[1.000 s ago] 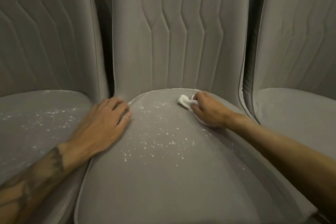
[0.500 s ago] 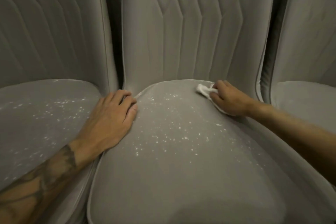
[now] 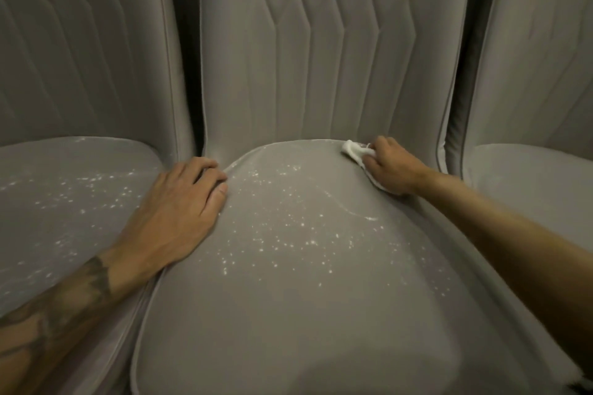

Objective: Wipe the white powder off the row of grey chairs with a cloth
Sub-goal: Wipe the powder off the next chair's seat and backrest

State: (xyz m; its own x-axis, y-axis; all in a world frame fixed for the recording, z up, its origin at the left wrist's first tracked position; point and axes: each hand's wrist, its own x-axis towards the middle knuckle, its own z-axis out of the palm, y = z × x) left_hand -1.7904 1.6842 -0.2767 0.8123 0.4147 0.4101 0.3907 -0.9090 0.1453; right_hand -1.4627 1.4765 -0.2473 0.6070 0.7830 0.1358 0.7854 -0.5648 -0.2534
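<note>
Three grey padded chairs stand side by side. The middle chair's seat point(image 3: 305, 314) carries scattered white powder point(image 3: 288, 240) across its centre. My right hand point(image 3: 393, 167) grips a small white cloth point(image 3: 353, 149) at the back right of that seat, where seat meets backrest. Part of the cloth lies under the palm. My left hand point(image 3: 183, 208) rests flat, fingers spread, on the seat's left edge by the gap to the left chair. The left chair's seat point(image 3: 64, 218) is also speckled with powder.
The right chair's seat point(image 3: 529, 189) shows no powder. Quilted backrests point(image 3: 321, 58) rise close behind the seats, with dark narrow gaps point(image 3: 187, 58) between chairs. A thin curved powder streak point(image 3: 353, 212) runs on the middle seat in front of my right hand.
The view shifted, so both hands sit higher and further right in frame. My right hand with the cloth stays at the seat's back right; a curved streak now shows in front of it.
</note>
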